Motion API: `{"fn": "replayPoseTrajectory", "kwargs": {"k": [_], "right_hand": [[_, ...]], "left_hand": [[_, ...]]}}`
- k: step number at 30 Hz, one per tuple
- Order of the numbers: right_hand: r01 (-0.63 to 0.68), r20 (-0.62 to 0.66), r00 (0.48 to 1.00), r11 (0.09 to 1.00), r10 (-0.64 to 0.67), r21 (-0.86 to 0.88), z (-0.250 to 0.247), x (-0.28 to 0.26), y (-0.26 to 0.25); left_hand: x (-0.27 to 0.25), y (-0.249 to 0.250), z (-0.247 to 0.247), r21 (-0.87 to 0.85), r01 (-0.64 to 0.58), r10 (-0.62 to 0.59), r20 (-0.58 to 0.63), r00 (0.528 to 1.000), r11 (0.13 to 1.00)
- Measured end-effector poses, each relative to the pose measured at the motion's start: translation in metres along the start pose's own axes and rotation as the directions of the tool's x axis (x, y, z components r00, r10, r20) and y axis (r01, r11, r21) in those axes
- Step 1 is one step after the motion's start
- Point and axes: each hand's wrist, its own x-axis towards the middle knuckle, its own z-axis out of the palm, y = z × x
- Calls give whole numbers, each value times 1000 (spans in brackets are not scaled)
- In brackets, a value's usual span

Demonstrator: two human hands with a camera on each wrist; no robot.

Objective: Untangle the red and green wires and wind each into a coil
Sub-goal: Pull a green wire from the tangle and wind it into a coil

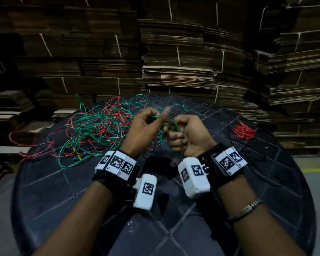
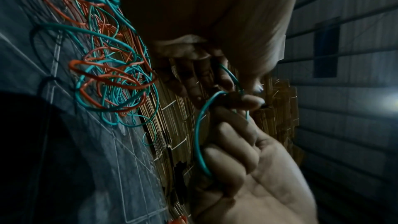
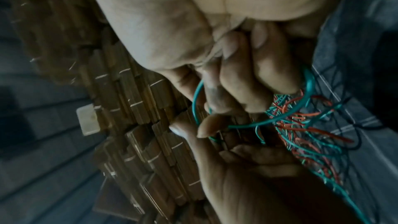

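Note:
A loose tangle of red and green wire (image 1: 98,126) lies on the far left part of the round dark table (image 1: 81,182). Above the table's middle, both hands are raised close together with a strand of green wire (image 1: 174,126) between them. My left hand (image 1: 151,119) pinches that strand between thumb and fingertips. My right hand (image 1: 175,137) is curled round a small loop of green wire (image 2: 199,125), which passes over its folded fingers (image 3: 247,77). The strand trails from the hands back into the tangle (image 3: 301,134).
A wound coil of red wire (image 1: 243,130) lies on the table at the right. One red strand (image 1: 17,137) hangs off the table's left edge. Strapped bundles of flattened cardboard (image 1: 174,61) are stacked high behind the table.

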Motion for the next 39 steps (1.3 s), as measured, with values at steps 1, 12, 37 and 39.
{"fn": "replayPoseTrajectory", "kwargs": {"k": [1,12,37,39], "right_hand": [[13,46,999,998,-16,60,-2,-2,-2],[441,-85,859,646,-505,623,-37,-12,-26],[5,-210,976,964,-63,-268,1,-1,-2],[-31,-133,991,976,2,-217,4,-2,-4]], "left_hand": [[2,-2,0,-16,38,-39,-19,999,999],[-8,-7,10,133,411,-431,230,872,902],[-1,1,-10,70,-79,84,-68,994,994],[-1,-1,-7,6,-40,41,-79,996,999]]}}
